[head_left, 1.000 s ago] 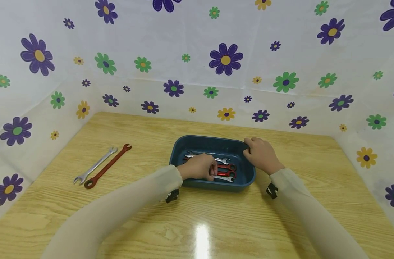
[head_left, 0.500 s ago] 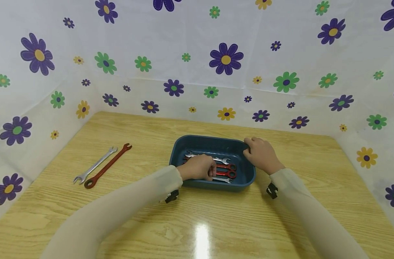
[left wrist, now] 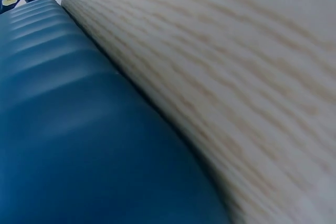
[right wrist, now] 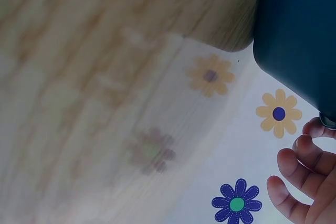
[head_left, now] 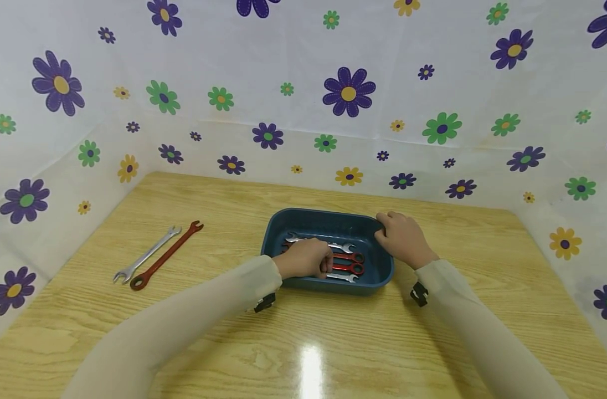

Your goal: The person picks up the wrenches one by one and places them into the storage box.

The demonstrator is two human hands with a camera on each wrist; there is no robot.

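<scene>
A dark blue plastic bin point(head_left: 328, 220) holds several wrenches lying side by side. Inside it my left hand point(head_left: 305, 257) has its fingers curled down at the silver wrench point(head_left: 344, 277) nearest the front wall, pinching it; the wrench's left part is hidden under the hand. Two red wrenches point(head_left: 351, 267) and another silver wrench point(head_left: 340, 247) lie behind it. My right hand point(head_left: 407, 239) grips the bin's right back corner, thumb inside the rim. In the right wrist view, fingers point(right wrist: 299, 169) curl by the bin's edge. The left wrist view shows only the bin's outer wall point(left wrist: 68, 114) beside the tabletop.
On the table's left side, a silver open-ended wrench point(head_left: 148, 255) and a longer red wrench point(head_left: 168, 255) lie slantwise, nearly parallel. The wooden table point(head_left: 233, 343) is bordered by a white flowered cloth point(head_left: 283, 55) at the back and both sides.
The front silver wrench has shifted slightly left with my left hand over the first half second. My right hand and the bin have stayed in place.
</scene>
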